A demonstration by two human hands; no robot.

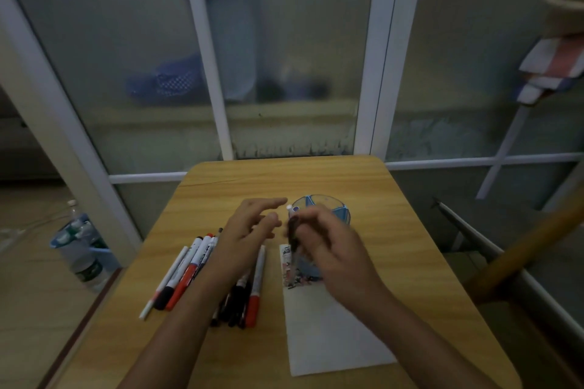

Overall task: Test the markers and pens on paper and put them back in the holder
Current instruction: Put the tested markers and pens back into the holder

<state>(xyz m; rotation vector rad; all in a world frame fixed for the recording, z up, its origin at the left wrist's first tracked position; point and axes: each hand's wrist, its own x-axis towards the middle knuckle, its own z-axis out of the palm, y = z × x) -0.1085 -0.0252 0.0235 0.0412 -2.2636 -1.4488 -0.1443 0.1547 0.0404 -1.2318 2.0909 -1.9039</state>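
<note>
At frame centre, the right hand (pixel 328 246) curls round a pen (pixel 292 240), tip toward the paper (pixel 328 328), apparently ready for testing. The left hand (pixel 249 230) hovers with fingers spread, holding nothing, above untested markers (pixel 189 268) at lower left. The holder (pixel 319 204) waits just behind the hands.

Pretty dim room, light's low all over. Small wooden desk (pixel 284 180) with rounded corners sits right up against a frosted glass partition (pixel 284 41) with white frames (pixel 205 57), blurry blue shapes showing behind it. Tan floor (pixel 28 262) on the left with a few plastic bottles (pixel 83 249) standing there. Striped cloth (pixel 553 69) hangs off to the right.
</note>
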